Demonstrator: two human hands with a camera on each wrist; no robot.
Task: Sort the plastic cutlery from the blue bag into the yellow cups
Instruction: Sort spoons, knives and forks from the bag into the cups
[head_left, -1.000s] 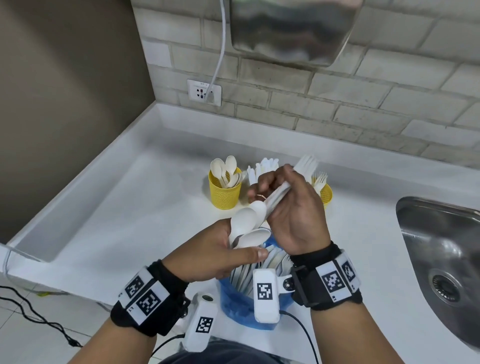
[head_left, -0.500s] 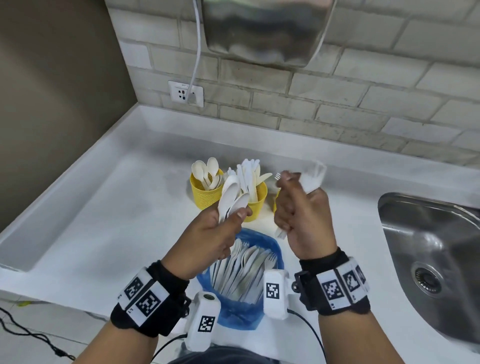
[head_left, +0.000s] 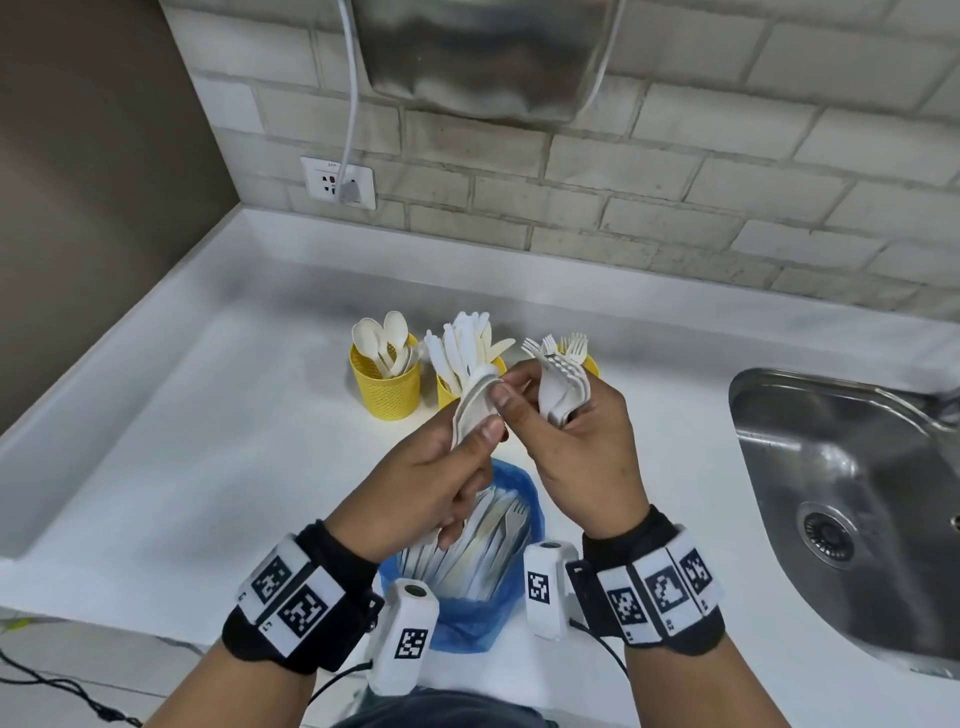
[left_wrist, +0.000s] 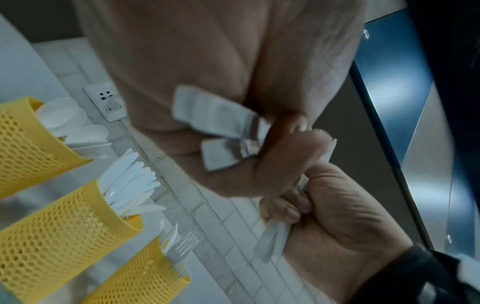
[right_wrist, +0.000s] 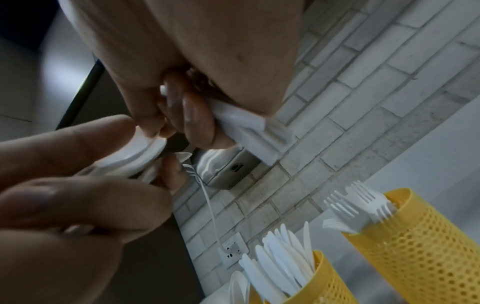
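My left hand (head_left: 480, 423) grips a small stack of white plastic spoons (head_left: 474, 402) above the blue bag (head_left: 470, 618). My right hand (head_left: 519, 397) holds a bundle of white forks (head_left: 563, 387) in its curled fingers, and its thumb and forefinger touch the top of the spoons. Three yellow mesh cups stand behind: the spoon cup (head_left: 387, 387), the knife cup (head_left: 448, 392) and the fork cup (head_left: 589, 364). The bag holds several more pieces of cutlery. The spoon handles (left_wrist: 215, 121) and the fork handles (right_wrist: 249, 125) stick out below the palms.
A steel sink (head_left: 852, 499) is sunk into the white counter (head_left: 208, 441) on the right. A wall socket (head_left: 337, 182) with a white cable and a metal dryer (head_left: 483, 57) are on the brick wall. The counter's front edge runs just below the bag.
The two hands, apart half a second ago, have come together; the right thumb and forefinger now touch the spoons in the left hand. One second ago both worked one mixed bundle over the bag.
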